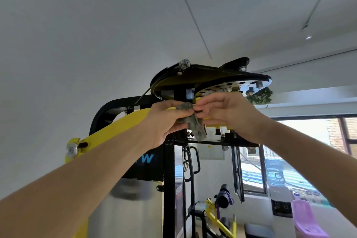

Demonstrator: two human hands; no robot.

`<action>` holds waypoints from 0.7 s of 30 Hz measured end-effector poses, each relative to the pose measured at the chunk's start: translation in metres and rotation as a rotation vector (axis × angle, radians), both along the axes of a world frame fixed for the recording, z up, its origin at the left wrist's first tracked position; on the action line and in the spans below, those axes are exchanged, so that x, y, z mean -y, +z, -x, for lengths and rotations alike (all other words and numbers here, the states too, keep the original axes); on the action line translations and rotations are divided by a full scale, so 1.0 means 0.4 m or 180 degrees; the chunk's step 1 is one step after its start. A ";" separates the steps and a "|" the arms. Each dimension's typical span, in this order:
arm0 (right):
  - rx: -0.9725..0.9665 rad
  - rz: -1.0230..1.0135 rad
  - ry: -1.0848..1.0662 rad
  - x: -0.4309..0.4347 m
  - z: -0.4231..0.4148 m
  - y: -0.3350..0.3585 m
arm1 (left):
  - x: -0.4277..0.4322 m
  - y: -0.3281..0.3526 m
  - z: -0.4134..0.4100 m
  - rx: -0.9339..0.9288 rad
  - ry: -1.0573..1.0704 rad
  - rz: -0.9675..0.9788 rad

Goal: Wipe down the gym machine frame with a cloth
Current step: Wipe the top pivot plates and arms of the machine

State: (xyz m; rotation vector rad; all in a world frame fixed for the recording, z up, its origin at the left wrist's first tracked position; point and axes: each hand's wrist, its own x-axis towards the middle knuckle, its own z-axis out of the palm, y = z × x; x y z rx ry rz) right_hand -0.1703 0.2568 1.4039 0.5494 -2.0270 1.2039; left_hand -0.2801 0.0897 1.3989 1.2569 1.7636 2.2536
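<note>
Cloth [190, 121] is bunched up dead centre of the frame, held between both hands right in front of the gym machine's yellow arm [119, 127]. To me this looks like a regrip/refold moment, not actual wiping. The left hand [164, 121] has its fingers curled round the wad, and the right hand [222, 114] pinches the edge with its fingertips. Both forearms reach up and converge from the lower corners. Next move probably needs a clean face pressed flat on the yellow arm or the black frame [169, 179] below.

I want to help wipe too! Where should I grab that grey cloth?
Probably the bunched top of the cloth, coming from the left as the left hand does. The lower end hangs loose, so a grip there would press nothing against the yellow arm.
</note>
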 end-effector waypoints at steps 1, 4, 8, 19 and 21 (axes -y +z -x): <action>-0.0395 -0.0107 -0.0340 0.004 -0.010 0.006 | -0.003 0.005 0.009 0.0146 0.0007 -0.0174; -0.1990 -0.0311 -0.1527 0.009 -0.036 0.036 | -0.014 0.019 0.038 0.0816 -0.0030 -0.0880; -0.2591 -0.0877 -0.2424 0.006 -0.044 0.082 | -0.037 0.027 0.066 0.1108 -0.0176 -0.1587; -0.2024 -0.1370 -0.2283 -0.028 -0.013 0.095 | -0.088 0.063 0.088 0.1959 -0.0107 -0.2164; -0.2024 -0.1379 -0.2223 -0.033 -0.013 0.097 | -0.080 0.063 0.081 0.1864 -0.0094 -0.2088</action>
